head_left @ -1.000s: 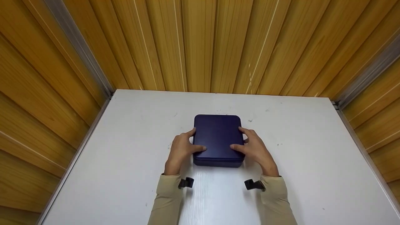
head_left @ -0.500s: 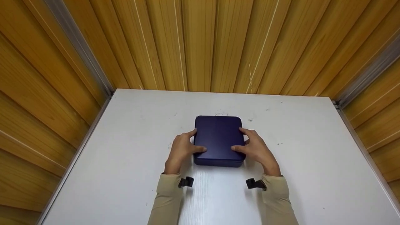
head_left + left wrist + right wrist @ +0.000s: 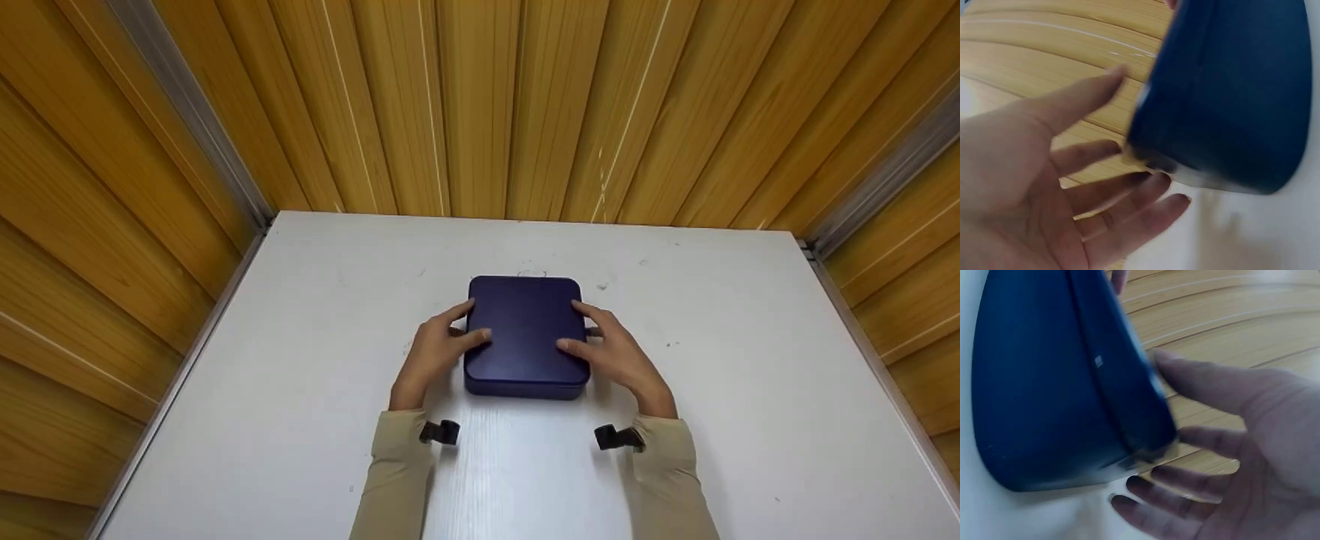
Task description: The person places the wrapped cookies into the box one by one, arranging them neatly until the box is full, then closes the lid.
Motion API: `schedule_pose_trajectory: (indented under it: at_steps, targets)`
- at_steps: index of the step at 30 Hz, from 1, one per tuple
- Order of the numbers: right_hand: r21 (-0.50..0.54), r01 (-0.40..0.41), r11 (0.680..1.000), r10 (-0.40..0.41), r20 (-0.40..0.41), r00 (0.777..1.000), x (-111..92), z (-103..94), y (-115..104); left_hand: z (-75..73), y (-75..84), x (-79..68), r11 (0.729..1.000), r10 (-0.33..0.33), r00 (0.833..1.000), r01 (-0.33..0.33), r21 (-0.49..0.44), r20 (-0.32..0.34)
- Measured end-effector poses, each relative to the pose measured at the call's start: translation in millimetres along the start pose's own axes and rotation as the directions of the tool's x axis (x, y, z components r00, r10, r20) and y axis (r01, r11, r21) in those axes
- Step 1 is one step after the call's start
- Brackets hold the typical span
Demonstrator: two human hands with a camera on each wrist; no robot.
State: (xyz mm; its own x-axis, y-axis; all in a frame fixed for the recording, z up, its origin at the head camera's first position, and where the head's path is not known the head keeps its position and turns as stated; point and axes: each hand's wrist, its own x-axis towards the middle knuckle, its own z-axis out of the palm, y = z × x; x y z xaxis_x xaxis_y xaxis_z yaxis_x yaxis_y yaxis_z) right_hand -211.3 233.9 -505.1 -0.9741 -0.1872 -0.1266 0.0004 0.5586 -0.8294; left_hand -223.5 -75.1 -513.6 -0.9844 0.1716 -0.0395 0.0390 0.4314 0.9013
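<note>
A dark blue rectangular tin box (image 3: 526, 326) with rounded corners lies on the white table, its lid on. At its left side is my left hand (image 3: 435, 349), thumb over the lid's edge and index fingertip at the side. In the left wrist view the fingers (image 3: 1129, 225) are spread and loosely extended beside the box. My right hand (image 3: 619, 352) mirrors this at the right side, thumb over the lid. The right wrist view shows its fingers (image 3: 1168, 512) likewise spread, with a seam between lid and base along the box's wall (image 3: 1033, 382).
The white table (image 3: 300, 360) has small dark scuffs. Wood-patterned panels (image 3: 480, 112) rise behind it and on both sides, with metal rails (image 3: 187, 112) at the corners. Black camera mounts (image 3: 442, 433) sit at both wrists, over beige sleeves (image 3: 394, 472).
The line under the lid's front edge has narrowed since a second ago. My left thumb has shifted forward and both hands have loosened slightly outward. The box has barely moved.
</note>
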Motion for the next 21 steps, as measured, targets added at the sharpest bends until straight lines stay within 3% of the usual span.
schedule_pose_trajectory:
  at_steps: [3, 9, 16, 21]
  targets:
    - [0.084, 0.002, 0.996, -0.003, 0.007, 1.000, 4.1, 1.8, 10.4, 3.3, -11.6, 6.0, 0.993, 0.021, 1.000, -0.019, -0.115, 0.010]
    - [0.240, -0.010, 0.971, -0.016, 0.106, 0.994, 6.9, -3.5, 26.9, 6.5, -23.2, 10.5, 0.946, 0.037, 0.997, -0.014, -0.324, 0.064]
    - [0.300, -0.018, 0.954, -0.034, 0.166, 0.986, 6.7, -7.2, 36.5, 7.3, -27.5, 12.3, 0.919, 0.038, 0.996, -0.003, -0.394, 0.082]
    - [0.295, -0.007, 0.955, -0.041, 0.156, 0.987, 5.9, -6.0, 35.8, 7.2, -29.4, 13.0, 0.923, 0.043, 0.996, -0.008, -0.384, 0.084]
